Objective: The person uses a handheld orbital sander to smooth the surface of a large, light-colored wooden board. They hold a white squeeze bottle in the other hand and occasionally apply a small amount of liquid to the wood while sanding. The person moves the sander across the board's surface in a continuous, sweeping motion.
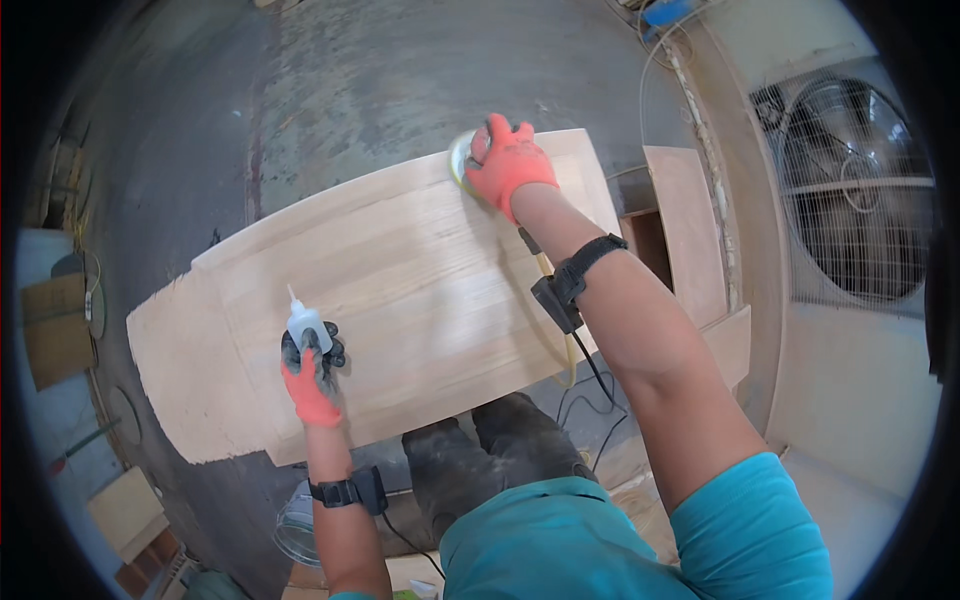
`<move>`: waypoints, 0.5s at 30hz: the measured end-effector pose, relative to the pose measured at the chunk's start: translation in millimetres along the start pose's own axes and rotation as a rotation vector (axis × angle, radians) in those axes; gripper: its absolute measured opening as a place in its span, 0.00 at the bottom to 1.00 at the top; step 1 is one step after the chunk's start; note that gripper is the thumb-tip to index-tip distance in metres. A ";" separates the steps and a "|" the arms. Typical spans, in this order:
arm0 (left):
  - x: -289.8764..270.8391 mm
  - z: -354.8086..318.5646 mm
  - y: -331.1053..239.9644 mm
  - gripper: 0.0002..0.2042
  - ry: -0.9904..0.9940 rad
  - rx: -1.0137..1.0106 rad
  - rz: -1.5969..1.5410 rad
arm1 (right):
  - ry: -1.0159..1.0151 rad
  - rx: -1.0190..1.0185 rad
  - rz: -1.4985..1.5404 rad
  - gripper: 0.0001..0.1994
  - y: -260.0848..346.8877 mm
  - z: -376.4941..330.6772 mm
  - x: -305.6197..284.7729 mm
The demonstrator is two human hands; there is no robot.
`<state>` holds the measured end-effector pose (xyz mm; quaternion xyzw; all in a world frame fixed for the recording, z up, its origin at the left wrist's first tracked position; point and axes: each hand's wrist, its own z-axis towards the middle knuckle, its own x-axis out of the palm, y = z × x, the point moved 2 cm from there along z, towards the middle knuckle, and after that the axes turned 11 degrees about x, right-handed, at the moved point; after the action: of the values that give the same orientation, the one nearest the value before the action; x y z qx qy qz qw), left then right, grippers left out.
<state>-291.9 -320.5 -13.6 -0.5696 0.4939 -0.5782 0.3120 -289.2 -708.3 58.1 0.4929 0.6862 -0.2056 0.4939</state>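
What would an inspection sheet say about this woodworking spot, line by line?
Surface: pale wooden panel, bare grain, on a grey concrete floor.
Job's things: small white glue bottle; round sanding tool.
Clutter: board offcuts on the right.
Hands: left hand grips the bottle; right hand presses on the sanding tool; both wear orange gloves.
Cables: yellowish hose and black wrist cable.
Surroundings: large caged fan.
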 end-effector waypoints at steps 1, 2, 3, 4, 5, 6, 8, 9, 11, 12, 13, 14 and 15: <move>7.4 0.9 4.3 0.18 0.020 0.000 0.000 | -0.022 0.004 0.004 0.31 -12.0 6.9 -7.1; 12.1 0.9 7.4 0.19 0.035 0.000 0.009 | -0.036 0.004 0.012 0.34 -22.9 13.1 -12.6; 17.8 1.0 10.7 0.20 0.049 -0.001 0.018 | -0.050 0.005 0.019 0.36 -34.1 20.4 -17.5; 24.3 1.6 14.8 0.19 0.057 -0.012 0.023 | -0.078 0.017 0.020 0.36 -45.3 31.2 -22.2; 30.7 2.8 18.2 0.19 0.067 -0.028 0.034 | -0.101 0.034 0.023 0.36 -57.3 44.8 -25.1; 35.4 3.2 21.3 0.19 0.077 -0.047 0.046 | -0.123 0.054 0.025 0.36 -70.1 55.7 -27.7; 40.3 6.1 28.2 0.19 0.104 -0.049 0.109 | -0.144 0.064 0.025 0.34 -92.5 65.5 -34.6; 40.5 7.2 29.8 0.19 0.118 -0.051 0.141 | -0.143 0.086 0.037 0.32 -100.7 63.7 -38.2; 37.7 12.6 30.7 0.18 0.104 -0.077 0.167 | -0.126 0.089 0.038 0.34 -123.0 56.2 -39.1; 37.3 15.2 31.8 0.18 0.099 -0.089 0.176 | -0.112 0.070 0.028 0.37 -136.8 47.4 -37.7; 36.9 15.6 31.1 0.18 0.117 -0.078 0.157 | -0.098 0.053 0.018 0.40 -150.7 37.2 -35.7; 35.0 16.8 31.1 0.19 0.133 -0.084 0.170 | -0.081 0.049 0.008 0.40 -164.2 26.2 -33.4; 33.3 19.8 31.4 0.19 0.152 -0.088 0.182 | -0.067 0.046 0.000 0.41 -177.1 14.4 -30.8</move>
<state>-284.3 -365.5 -33.7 -0.4900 0.5907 -0.5668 0.2995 -437.3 -810.0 42.8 0.4968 0.6646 -0.2375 0.5051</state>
